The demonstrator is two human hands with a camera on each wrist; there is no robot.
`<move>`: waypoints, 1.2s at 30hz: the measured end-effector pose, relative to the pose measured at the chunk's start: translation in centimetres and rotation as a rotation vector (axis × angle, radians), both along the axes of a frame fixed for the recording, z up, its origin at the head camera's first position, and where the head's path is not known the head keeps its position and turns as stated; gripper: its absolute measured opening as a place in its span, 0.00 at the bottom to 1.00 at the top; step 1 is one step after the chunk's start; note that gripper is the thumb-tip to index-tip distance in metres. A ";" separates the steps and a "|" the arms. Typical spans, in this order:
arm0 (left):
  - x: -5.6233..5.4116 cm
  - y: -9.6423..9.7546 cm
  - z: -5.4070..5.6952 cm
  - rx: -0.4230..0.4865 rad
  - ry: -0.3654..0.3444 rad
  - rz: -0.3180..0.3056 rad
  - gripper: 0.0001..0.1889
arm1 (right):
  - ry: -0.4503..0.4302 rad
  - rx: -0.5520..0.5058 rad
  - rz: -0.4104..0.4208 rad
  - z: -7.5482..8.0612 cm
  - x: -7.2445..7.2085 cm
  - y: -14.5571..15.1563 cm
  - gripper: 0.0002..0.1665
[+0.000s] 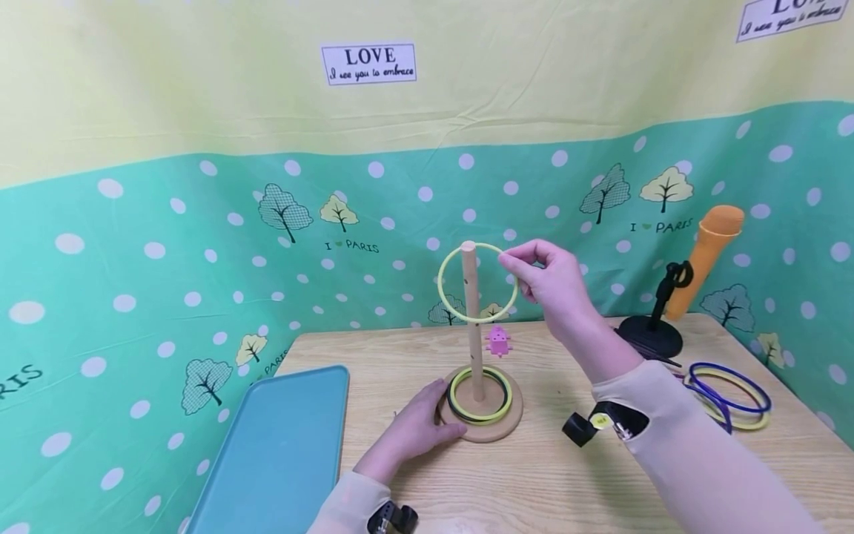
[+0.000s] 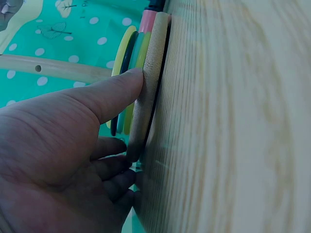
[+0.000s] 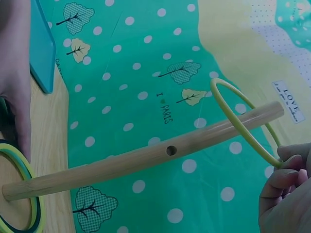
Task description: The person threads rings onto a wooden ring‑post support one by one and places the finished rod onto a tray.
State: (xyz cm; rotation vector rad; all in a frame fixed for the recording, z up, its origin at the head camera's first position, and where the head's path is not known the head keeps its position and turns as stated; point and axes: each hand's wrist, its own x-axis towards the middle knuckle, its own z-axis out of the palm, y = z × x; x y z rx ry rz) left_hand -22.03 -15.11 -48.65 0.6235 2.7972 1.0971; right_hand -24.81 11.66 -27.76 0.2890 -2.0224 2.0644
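Note:
A wooden ring-toss stand has an upright post [image 1: 472, 297] on a round base [image 1: 514, 426]. Several stacked rings [image 1: 502, 415], yellow, dark and teal, lie on the base around the post's foot. My left hand [image 1: 415, 424] holds the base at its left side; the thumb lies against its rim and the other fingers curl at its edge. Up at the post's top, my right hand [image 1: 550, 278] pinches a yellow ring [image 3: 238, 121] between thumb and fingertips. That ring is tilted and encircles the post near the tip in the right wrist view.
A teal tray [image 1: 287, 437] lies on the left. On the right are loose blue and yellow rings [image 1: 734, 371] and an orange microphone [image 1: 710, 252] on a black stand [image 1: 657, 334]. A small pink figure [image 1: 498, 341] shows behind the post, against the back cloth.

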 end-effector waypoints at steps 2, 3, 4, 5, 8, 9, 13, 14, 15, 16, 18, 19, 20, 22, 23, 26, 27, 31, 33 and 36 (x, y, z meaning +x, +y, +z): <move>0.0 0.0 0.0 0.000 0.001 -0.001 0.49 | -0.006 0.007 -0.002 -0.3 -0.1 0.0 0.16; 0.0 0.0 0.0 0.000 0.002 -0.001 0.49 | -0.009 0.011 -0.004 -0.4 -0.1 0.0 0.15; -0.1 0.0 0.0 0.001 0.003 -0.002 0.49 | -0.013 0.015 -0.004 -0.5 -0.1 0.0 0.15; -0.1 0.0 0.0 0.003 0.004 -0.003 0.49 | -0.017 0.020 -0.006 -0.6 -0.1 0.0 0.15; -0.1 0.0 0.0 0.006 0.004 -0.004 0.49 | -0.031 0.035 -0.012 -1.0 -0.2 0.1 0.15; -0.1 0.0 0.0 0.007 0.004 -0.005 0.49 | -0.035 0.037 -0.012 -1.1 -0.2 0.1 0.15; 0.0 0.1 0.1 0.004 0.004 -0.006 0.49 | -0.058 0.036 -0.011 -1.6 -0.4 0.0 0.15; 0.0 0.1 0.2 0.003 0.005 -0.007 0.49 | -0.064 0.035 -0.011 -1.8 -0.4 0.0 0.14; 0.0 0.1 0.2 0.002 0.006 -0.007 0.49 | -0.070 0.033 -0.012 -1.9 -0.4 0.0 0.14; 0.0 0.1 0.2 0.002 0.005 -0.007 0.49 | -0.076 0.031 -0.013 -2.0 -0.5 0.0 0.14; 0.0 0.1 0.3 0.001 0.004 -0.007 0.49 | -0.085 0.030 -0.012 -2.3 -0.5 -0.1 0.13; 0.0 0.1 0.3 0.001 0.002 -0.006 0.49 | -0.089 0.029 -0.011 -2.4 -0.6 -0.1 0.14; 0.1 0.1 0.3 0.001 0.001 -0.006 0.49 | -0.092 0.030 -0.011 -2.6 -0.6 -0.1 0.14; 0.1 0.1 0.4 0.002 -0.002 -0.005 0.49 | -0.100 0.030 -0.007 -2.8 -0.7 -0.1 0.14; 0.1 0.0 0.4 0.000 -0.001 -0.004 0.49 | -0.104 0.030 -0.006 -2.9 -0.7 -0.1 0.14; 0.1 0.0 0.4 -0.005 -0.003 -0.002 0.50 | -0.118 0.029 -0.005 -3.4 -0.7 0.0 0.14; 0.0 0.0 0.3 -0.007 -0.003 -0.001 0.50 | -0.123 0.027 -0.005 -3.5 -0.7 0.0 0.14; 0.0 0.0 0.3 -0.009 -0.001 0.001 0.50 | -0.141 0.018 -0.004 -4.3 -0.8 0.0 0.13; 0.0 0.0 0.3 -0.008 -0.002 0.002 0.50 | -0.151 0.013 -0.003 -4.8 -0.9 0.1 0.13; 0.1 0.0 0.3 -0.007 -0.004 0.003 0.50 | -0.166 0.013 -0.004 -5.5 -0.9 0.1 0.12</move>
